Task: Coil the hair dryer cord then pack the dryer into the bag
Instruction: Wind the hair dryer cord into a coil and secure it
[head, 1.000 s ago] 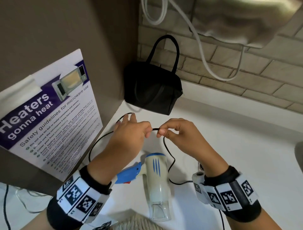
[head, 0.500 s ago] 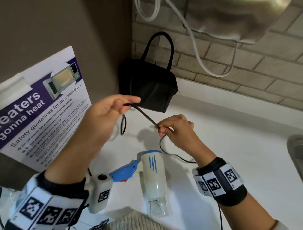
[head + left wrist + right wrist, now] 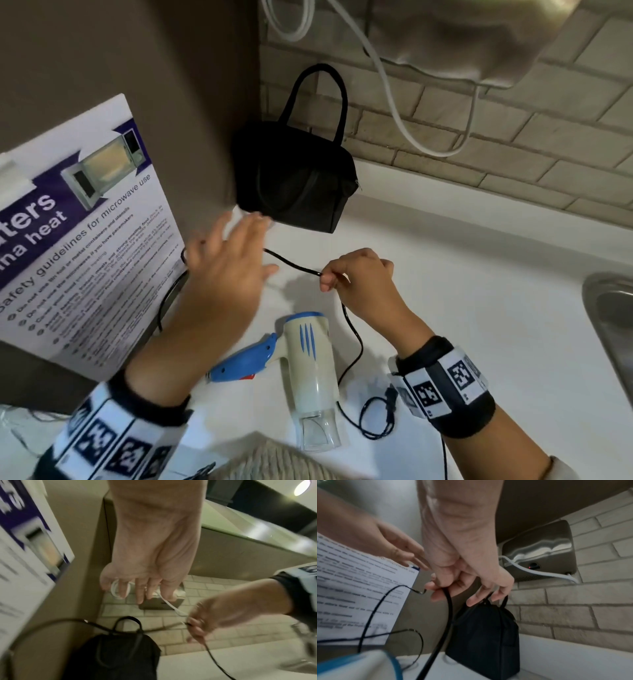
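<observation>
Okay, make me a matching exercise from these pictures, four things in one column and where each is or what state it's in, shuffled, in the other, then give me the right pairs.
Column one:
1. black bag
2. hair dryer
3. right hand
4. left hand

Column two:
A. lying flat on the white counter, clear nozzle toward the person
B. fingers spread, gripping nothing
C. standing in the corner against the brick wall
D. pinching the black cord

Pairs: 1-C, 2-A, 3-D, 4-B
</observation>
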A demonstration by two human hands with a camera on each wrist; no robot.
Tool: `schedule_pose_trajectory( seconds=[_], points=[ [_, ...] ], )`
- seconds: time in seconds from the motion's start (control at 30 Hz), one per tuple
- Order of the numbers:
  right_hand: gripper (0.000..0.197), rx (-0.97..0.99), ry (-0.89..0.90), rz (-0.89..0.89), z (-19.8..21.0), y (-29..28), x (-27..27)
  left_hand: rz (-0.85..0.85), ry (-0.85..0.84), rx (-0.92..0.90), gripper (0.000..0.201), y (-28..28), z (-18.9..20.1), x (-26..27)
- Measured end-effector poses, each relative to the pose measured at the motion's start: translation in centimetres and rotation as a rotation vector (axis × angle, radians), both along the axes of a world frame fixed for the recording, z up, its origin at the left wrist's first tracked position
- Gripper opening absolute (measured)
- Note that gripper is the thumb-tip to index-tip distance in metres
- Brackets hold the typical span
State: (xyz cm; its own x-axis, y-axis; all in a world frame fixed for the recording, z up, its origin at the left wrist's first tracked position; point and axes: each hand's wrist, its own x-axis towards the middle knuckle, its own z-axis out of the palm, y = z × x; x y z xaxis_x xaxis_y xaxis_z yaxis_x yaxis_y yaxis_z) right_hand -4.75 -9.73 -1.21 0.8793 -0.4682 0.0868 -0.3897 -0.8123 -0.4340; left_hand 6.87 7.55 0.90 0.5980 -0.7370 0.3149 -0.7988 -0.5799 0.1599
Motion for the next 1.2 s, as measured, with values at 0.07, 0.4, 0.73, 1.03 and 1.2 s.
schedule_pose_trajectory(
  seconds=[0.07,0.4,0.73,1.03,1.2],
  points=[
    [0.023,-0.005,-0.044,0.035,1.0,0.6,0.1,-0.137,-0.011,0.028,0.045,-2.0,-0.8,-1.5],
    [0.026,0.309,-0.077,0.164,1.7,-0.2,-1.0,-0.188,0.796,-0.332,0.031,-3.1,0.4,-1.8],
    [0.036,0.568,-0.016,0.287,1.2,-1.8,-2.3,-0.05,1.228,-1.035,0.034,-1.1,4.1,2.3],
    [0.043,0.523,-0.011,0.153,-1.4,-4.0,-1.9,-0.144,1.266,-1.176,0.058,0.9,5.4,3.2],
    [0.036,0.385,0.079,0.036,-2.9,-4.5,-1.1,-0.231,1.266,-1.208,0.064,1.3,6.3,2.7]
  ],
)
